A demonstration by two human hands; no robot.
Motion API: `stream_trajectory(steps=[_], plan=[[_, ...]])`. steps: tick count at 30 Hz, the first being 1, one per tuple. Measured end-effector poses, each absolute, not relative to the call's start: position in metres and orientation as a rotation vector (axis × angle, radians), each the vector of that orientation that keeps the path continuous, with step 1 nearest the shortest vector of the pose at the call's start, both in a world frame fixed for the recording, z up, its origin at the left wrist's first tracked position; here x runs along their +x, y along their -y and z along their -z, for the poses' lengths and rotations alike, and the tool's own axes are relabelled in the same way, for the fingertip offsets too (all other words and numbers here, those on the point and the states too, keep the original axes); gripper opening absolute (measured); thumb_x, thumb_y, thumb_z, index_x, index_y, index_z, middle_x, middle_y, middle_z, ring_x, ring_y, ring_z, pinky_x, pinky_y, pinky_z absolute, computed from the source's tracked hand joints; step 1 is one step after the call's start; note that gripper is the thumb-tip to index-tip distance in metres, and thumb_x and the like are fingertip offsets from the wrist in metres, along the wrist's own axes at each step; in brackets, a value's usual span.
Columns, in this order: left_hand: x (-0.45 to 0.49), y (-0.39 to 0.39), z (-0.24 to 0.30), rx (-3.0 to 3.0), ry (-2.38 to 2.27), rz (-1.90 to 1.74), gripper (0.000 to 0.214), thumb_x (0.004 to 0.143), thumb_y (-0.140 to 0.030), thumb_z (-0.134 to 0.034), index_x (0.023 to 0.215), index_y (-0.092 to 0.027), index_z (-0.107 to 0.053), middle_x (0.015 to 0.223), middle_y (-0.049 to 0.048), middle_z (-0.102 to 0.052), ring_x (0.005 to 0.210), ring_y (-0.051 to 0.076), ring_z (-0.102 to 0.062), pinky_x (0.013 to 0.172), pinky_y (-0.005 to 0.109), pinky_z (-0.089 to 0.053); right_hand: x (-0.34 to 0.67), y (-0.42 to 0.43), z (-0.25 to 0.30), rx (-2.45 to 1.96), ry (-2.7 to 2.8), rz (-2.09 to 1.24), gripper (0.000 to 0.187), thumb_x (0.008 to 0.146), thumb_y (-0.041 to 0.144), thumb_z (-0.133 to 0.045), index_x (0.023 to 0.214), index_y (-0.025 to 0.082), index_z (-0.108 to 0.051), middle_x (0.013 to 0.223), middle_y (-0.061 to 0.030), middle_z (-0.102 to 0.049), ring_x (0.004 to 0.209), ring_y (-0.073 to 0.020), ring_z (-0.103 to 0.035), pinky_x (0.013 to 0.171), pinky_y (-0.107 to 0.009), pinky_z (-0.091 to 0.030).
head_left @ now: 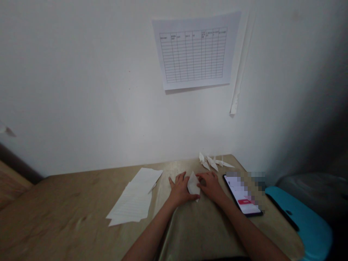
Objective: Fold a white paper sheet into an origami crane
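A small folded piece of white paper [193,184], roughly diamond-shaped, lies on the table between my two hands. My left hand [181,188] rests at its left side, with some fingers spread and the thumb across the paper's lower end, holding it down. At the right edge, my right hand [211,185] has its fingers bent and closed on the paper. Just beyond that hand, several folded paper cranes [208,163] sit near the wall. To the left of my left hand is a loose stack of white paper sheets [136,199], some with ruled lines.
A phone [241,195] with a lit screen, partly pixelated, lies right of my right forearm. A turquoise object [304,221] stands beyond the right edge of the brown table [67,210]. A printed grid sheet [197,54] hangs on the wall behind.
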State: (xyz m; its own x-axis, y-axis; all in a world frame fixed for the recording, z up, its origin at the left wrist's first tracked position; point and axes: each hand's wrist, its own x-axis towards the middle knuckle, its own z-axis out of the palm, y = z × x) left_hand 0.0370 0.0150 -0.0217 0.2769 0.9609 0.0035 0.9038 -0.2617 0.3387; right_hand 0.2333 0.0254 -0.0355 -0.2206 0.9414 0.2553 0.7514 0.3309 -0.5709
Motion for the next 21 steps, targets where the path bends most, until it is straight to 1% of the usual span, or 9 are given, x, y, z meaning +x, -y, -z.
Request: stream_trajectory(steps=[5, 9, 15, 18, 21], plan=[[0.037, -0.016, 0.024, 2.279, -1.741, -0.297, 0.099, 0.061, -0.072, -0.076, 0.146, -0.028, -0.051, 0.166, 0.0129, -0.033, 0.153, 0.043, -0.025, 0.118, 0.079, 0.003, 0.231, -0.024, 0.034, -1.484, 2.016, -0.449, 0.04, 0.083, 0.016, -0.064, 0.122, 0.024, -0.068, 0.111, -0.0067, -0.074, 0.119, -0.027, -0.06, 0.117, -0.056, -0.024], [0.038, -0.015, 0.024, 2.272, -1.749, -0.296, 0.101, 0.061, -0.073, -0.075, 0.147, -0.027, -0.049, 0.165, 0.0134, -0.033, 0.153, 0.042, -0.025, 0.118, 0.079, 0.002, 0.235, -0.024, 0.036, -1.456, 2.011, -0.442, 0.036, 0.084, 0.017, -0.065, 0.119, 0.025, -0.07, 0.111, -0.0058, -0.074, 0.119, -0.0263, -0.059, 0.117, -0.054, -0.023], [0.038, -0.014, 0.02, 2.255, -1.734, -0.293, 0.101, 0.061, -0.071, -0.075, 0.148, -0.027, -0.049, 0.166, 0.0131, -0.032, 0.153, 0.041, -0.024, 0.118, 0.079, 0.004, 0.246, -0.029, 0.042, -1.451, 2.02, -0.45, 0.014, 0.086, 0.025, -0.067, 0.097, 0.024, -0.075, 0.113, -0.0055, -0.072, 0.12, -0.0261, -0.057, 0.112, -0.048, -0.029], [0.038, -0.014, 0.019, 2.258, -1.732, -0.287, 0.1, 0.061, -0.072, -0.075, 0.147, -0.027, -0.05, 0.166, 0.0134, -0.032, 0.153, 0.042, -0.024, 0.117, 0.079, 0.004, 0.245, -0.031, 0.043, -1.489, 2.023, -0.456, 0.012, 0.085, 0.025, -0.068, 0.094, 0.024, -0.075, 0.111, -0.005, -0.071, 0.119, -0.0262, -0.057, 0.11, -0.047, -0.03], [0.037, -0.014, 0.02, 2.257, -1.729, -0.286, 0.098, 0.062, -0.072, -0.075, 0.145, -0.027, -0.051, 0.165, 0.0135, -0.033, 0.153, 0.042, -0.024, 0.118, 0.078, 0.004, 0.241, -0.031, 0.043, -1.514, 2.033, -0.429, 0.011, 0.085, 0.025, -0.068, 0.093, 0.023, -0.075, 0.11, -0.005, -0.071, 0.119, -0.0262, -0.056, 0.111, -0.047, -0.029]])
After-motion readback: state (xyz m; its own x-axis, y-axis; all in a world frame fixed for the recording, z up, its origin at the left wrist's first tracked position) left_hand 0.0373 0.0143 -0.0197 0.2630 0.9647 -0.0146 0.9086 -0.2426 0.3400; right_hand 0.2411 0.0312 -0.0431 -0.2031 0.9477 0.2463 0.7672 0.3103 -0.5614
